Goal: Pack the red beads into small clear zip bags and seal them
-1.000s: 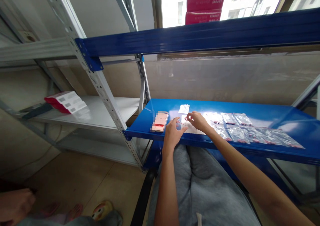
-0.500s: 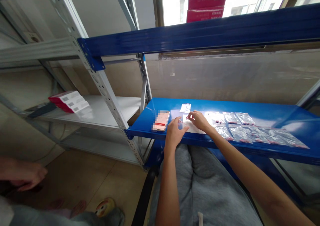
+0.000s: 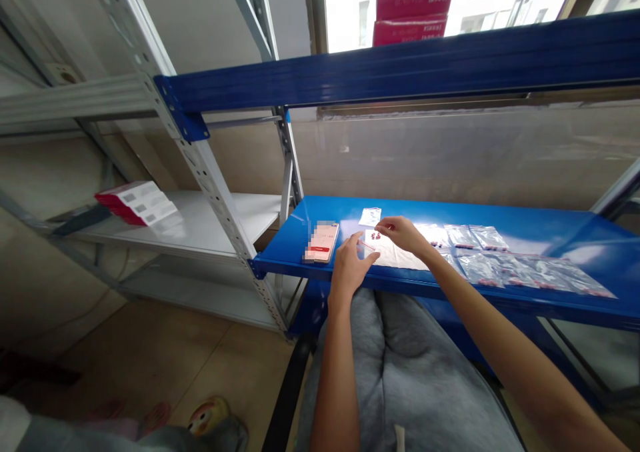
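Note:
Both my hands rest over the blue shelf (image 3: pixel 540 220). My left hand (image 3: pixel 350 265) hovers at the shelf's front edge with thumb and forefinger pinched on the corner of a small clear bag (image 3: pixel 367 246). My right hand (image 3: pixel 403 233) reaches just past it, fingertips pinched together above tiny red pieces (image 3: pixel 375 236) that lie on a white sheet (image 3: pixel 400 257). What the right fingers hold is too small to name. A phone (image 3: pixel 321 242) lies left of my hands. A small white packet (image 3: pixel 370 217) sits behind them.
Several clear bags (image 3: pixel 480 255) holding small red pieces lie in rows on the shelf to the right. A grey metal rack (image 3: pixel 200 165) with a red and white box (image 3: pixel 135 203) stands to the left. Red boxes (image 3: pixel 413 5) sit on the upper shelf. My grey-clad lap (image 3: pixel 410 372) is below.
My right hand has moved a little farther back and left over the white sheet. Another person's hand at the lower left has gone out of view.

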The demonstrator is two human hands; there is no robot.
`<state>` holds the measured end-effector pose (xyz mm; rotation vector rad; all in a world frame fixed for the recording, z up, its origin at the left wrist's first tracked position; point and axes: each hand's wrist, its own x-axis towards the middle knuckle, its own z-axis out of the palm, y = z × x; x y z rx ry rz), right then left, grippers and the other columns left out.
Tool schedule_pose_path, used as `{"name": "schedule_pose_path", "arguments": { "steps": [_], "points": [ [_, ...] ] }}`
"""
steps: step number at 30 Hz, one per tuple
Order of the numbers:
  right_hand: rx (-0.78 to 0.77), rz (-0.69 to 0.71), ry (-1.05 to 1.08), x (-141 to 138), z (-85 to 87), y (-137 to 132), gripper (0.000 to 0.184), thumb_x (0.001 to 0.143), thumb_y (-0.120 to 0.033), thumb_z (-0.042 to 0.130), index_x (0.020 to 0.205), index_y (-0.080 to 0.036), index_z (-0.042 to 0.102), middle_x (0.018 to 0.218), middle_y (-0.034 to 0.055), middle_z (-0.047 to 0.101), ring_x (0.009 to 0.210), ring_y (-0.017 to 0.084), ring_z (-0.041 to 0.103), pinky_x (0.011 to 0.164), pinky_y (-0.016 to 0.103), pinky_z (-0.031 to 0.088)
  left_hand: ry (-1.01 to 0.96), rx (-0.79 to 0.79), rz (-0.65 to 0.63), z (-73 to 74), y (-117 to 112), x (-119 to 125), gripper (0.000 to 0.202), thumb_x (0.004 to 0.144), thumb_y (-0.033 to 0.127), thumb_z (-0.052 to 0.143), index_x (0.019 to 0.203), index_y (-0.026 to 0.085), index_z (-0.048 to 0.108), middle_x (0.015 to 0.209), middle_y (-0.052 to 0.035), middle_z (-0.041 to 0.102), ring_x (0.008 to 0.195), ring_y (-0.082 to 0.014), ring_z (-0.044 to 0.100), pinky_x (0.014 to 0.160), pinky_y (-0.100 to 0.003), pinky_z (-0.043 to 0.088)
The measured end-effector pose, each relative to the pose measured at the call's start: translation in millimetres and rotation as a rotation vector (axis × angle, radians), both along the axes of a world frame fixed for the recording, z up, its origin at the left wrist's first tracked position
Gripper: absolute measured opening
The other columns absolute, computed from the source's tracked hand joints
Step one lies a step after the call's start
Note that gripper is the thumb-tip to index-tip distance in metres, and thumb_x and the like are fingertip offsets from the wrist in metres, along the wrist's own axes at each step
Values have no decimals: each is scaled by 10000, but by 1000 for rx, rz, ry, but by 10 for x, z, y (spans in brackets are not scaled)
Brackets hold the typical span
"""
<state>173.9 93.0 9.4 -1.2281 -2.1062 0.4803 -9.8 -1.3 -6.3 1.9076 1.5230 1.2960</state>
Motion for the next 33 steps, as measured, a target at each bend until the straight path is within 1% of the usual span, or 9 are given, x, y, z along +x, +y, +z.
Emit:
{"name": "schedule_pose_path", "arguments": {
  "steps": [2, 3, 5, 9, 13, 20, 25, 29, 33],
  "points": [
    [34, -120, -53, 23, -62, 86, 173, 901, -220, 612, 867, -169, 774, 871, 78, 771, 735, 183, 637, 696, 279, 423, 4, -7, 10, -8, 7, -10, 575, 799, 300, 821, 1329, 203, 621, 1155, -101, 714, 977, -235, 685, 900, -372, 545],
    [49, -149, -86, 23, -104, 120, 161, 892, -189, 619, 869, -171, 777, 881, 78, 771, 737, 183, 638, 703, 280, 419, 5, -12, 13, -12, 11, -13, 577, 797, 295, 822, 1329, 200, 621, 1148, -100, 715, 975, -235, 685, 905, -374, 544],
    [78, -141, -151, 3, -204, 163, 163, 893, -163, 622, 871, -177, 783, 883, 75, 760, 753, 185, 636, 716, 280, 412, 4, -17, 13, -20, 18, -15, 581, 795, 288, 822, 1332, 199, 619, 1141, -97, 716, 975, -232, 685, 914, -376, 543],
    [124, -144, -236, -78, -379, 167, 159, 926, -208, 629, 943, -180, 785, 898, 85, 713, 794, 193, 623, 746, 281, 413, -1, -10, 15, -32, 23, -14, 578, 792, 292, 822, 1328, 211, 620, 1134, -86, 716, 967, -222, 683, 910, -368, 544],
    [132, -197, -264, -138, -437, 151, 167, 946, -242, 626, 1023, -171, 758, 986, 105, 683, 830, 196, 615, 755, 280, 417, -8, -11, 14, -33, 16, -22, 562, 797, 291, 818, 1319, 209, 627, 1134, -86, 717, 948, -213, 683, 913, -365, 543],
    [90, -194, -307, -176, -422, 142, 185, 939, -172, 583, 1008, -168, 755, 999, 108, 672, 869, 201, 615, 753, 269, 410, -21, -20, 25, -28, 10, -42, 576, 792, 269, 824, 1326, 196, 620, 1145, -93, 713, 973, -218, 677, 922, -365, 539],
    [81, -191, -287, -195, -383, 147, 197, 910, -135, 573, 979, -155, 757, 981, 113, 684, 836, 184, 612, 757, 261, 414, -13, -36, 34, -21, 3, -45, 576, 795, 282, 822, 1328, 203, 619, 1139, -89, 711, 965, -215, 678, 922, -365, 540],
    [32, -120, -88, -141, -239, 96, 173, 888, -231, 599, 909, -159, 755, 806, 60, 677, 726, 164, 575, 689, 264, 402, -6, -32, 25, -24, 2, -39, 570, 808, 292, 808, 1337, 212, 613, 1147, -88, 708, 968, -219, 677, 917, -367, 540],
    [-71, 69, 158, -84, -63, -87, 268, 868, -391, 598, 887, -166, 743, 681, 7, 625, 629, 144, 502, 606, 266, 376, -5, -12, 12, -13, -7, -24, 571, 810, 306, 808, 1336, 202, 612, 1152, -98, 711, 976, -235, 677, 912, -381, 540]
  ]
}}
